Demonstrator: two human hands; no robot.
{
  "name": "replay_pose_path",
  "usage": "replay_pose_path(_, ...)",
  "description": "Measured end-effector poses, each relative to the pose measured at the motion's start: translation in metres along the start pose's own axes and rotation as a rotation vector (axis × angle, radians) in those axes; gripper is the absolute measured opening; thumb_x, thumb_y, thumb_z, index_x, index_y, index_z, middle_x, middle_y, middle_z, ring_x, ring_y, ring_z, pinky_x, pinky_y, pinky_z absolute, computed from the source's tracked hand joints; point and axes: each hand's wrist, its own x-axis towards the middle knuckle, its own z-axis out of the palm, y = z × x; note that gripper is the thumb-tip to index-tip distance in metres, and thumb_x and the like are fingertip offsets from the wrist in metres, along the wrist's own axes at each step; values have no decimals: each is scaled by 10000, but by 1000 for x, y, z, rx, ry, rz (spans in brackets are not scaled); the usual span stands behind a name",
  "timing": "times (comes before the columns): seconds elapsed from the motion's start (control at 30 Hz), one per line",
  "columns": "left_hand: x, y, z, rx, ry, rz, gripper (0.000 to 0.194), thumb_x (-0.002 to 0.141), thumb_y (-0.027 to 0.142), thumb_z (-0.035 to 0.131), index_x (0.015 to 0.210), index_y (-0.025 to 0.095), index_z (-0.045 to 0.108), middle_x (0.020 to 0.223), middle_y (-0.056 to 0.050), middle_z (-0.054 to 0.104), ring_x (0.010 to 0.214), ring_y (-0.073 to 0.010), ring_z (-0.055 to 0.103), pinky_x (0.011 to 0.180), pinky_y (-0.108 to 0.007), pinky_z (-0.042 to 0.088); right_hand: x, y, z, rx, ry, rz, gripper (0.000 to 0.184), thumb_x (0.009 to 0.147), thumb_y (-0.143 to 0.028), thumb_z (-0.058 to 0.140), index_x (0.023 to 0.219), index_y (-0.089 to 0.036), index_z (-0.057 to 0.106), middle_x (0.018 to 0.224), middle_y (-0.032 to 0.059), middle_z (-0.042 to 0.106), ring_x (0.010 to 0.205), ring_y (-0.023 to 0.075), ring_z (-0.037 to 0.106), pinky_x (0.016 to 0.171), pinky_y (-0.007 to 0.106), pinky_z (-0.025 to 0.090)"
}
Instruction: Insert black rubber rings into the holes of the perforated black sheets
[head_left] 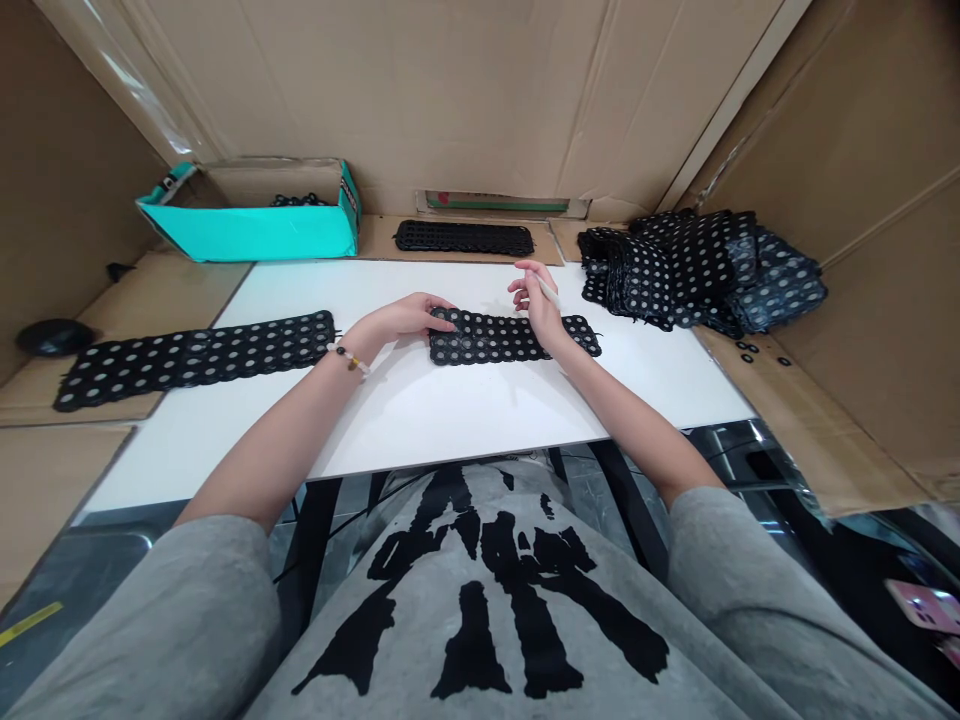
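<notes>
A black perforated strip (514,338) with rows of round holes lies flat on the white board (420,410). My left hand (409,317) lies on the strip's left end, and I cannot tell whether it grips. My right hand (538,308) hovers over the strip's right half, holding a thin pale stick (550,291) between its fingers. A beaded bracelet (347,357) circles my left wrist.
A longer perforated strip (195,358) lies to the left, and another (465,238) lies on cardboard at the back. A teal box (247,235) holds black pieces. A stack of perforated strips (690,270) rises at right, with small black rings (747,350) nearby. Cardboard walls surround the bench.
</notes>
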Motion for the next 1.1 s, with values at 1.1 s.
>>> replay_pose_path(1.1, -12, 17, 13, -167, 123, -133, 411, 676, 165, 781, 1085, 183, 741, 1105, -75, 762, 1088, -260, 701, 951, -344, 571, 33, -19, -93, -737, -590, 20, 480, 967, -507, 436, 1104, -182, 762, 1110, 93, 752, 941, 254, 635, 976, 407, 499)
